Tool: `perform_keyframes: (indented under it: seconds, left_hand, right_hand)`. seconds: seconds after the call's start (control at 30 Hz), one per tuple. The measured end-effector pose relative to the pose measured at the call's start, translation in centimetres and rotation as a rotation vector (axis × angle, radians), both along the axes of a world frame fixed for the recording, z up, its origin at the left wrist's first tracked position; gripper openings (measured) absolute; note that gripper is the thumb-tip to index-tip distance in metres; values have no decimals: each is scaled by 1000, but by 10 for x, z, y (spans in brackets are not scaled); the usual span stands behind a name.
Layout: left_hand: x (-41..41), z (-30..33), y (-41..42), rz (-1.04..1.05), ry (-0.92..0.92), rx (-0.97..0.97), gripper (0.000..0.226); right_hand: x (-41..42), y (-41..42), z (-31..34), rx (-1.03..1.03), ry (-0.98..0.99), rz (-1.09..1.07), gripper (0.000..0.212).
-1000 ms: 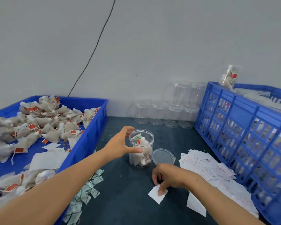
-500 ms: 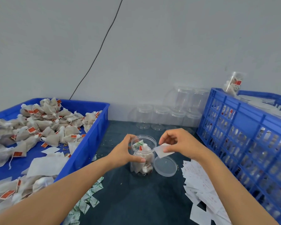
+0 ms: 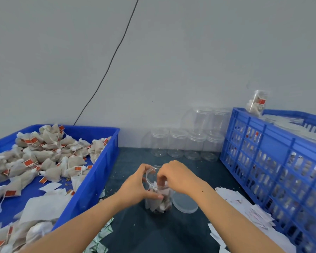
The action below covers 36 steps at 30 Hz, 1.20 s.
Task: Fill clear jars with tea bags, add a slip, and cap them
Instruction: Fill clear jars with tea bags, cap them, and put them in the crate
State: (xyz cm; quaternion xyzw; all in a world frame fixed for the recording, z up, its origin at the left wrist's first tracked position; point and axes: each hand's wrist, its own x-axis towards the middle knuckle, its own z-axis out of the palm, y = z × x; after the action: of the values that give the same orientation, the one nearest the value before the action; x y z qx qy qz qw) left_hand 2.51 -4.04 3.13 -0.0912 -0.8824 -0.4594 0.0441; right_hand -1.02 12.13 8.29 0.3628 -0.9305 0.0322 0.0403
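A clear jar (image 3: 159, 203) holding several tea bags stands upright on the dark mat at the centre. My left hand (image 3: 135, 187) grips its left side, thumb across the front. My right hand (image 3: 175, 177) is over the jar's mouth with fingers pushed down inside, pressing a white slip among the bags; the slip is mostly hidden by the fingers. The clear lid (image 3: 185, 203) lies flat on the mat just right of the jar.
A blue bin (image 3: 91, 185) of tea bags is at my left. Empty capped jars (image 3: 186, 143) are stacked against the wall. A blue crate (image 3: 274, 157) stands at the right, a filled jar (image 3: 256, 103) on top. Loose white slips (image 3: 244, 207) lie beside the crate, green packets (image 3: 100, 236) by the bin.
My right hand picked a slip off the mat, carried it up to the jar, and now has its fingers inside the mouth. My left hand has kept hold of the jar.
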Motion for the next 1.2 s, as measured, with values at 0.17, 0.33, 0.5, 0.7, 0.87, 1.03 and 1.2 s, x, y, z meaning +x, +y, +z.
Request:
perform_keyframes:
  seconds: [0.17,0.33,0.5,0.7,0.87,1.03,1.2]
  left_hand:
    - [0,1,0,14,-12,-7,75]
    - [-1,-1,-1,-4,-40,25,71]
    - [-6,-6,-1,-53,-120,115,73]
    - [-5,-17,3,-102,-176,89,92]
    - [-5,-16,2,-105,-173,57,93]
    - [-4,-14,3,-57,-113,-8,89]
    - [0,-5,3,-30,-56,-50,83]
  right_hand:
    - [0,4,9,-48,-37,19,49]
    - [-4,35,-6,-976,-41,-232,52]
    - [-5,61,-64,-577,-395,-410,59]
    - [-6,66,-93,-185,-336,-428,112]
    - [-6,65,-87,-35,-282,-514,116]
    - [1,65,-69,-86,-276,-504,110]
    - [5,56,-30,-37,-241,-373,106]
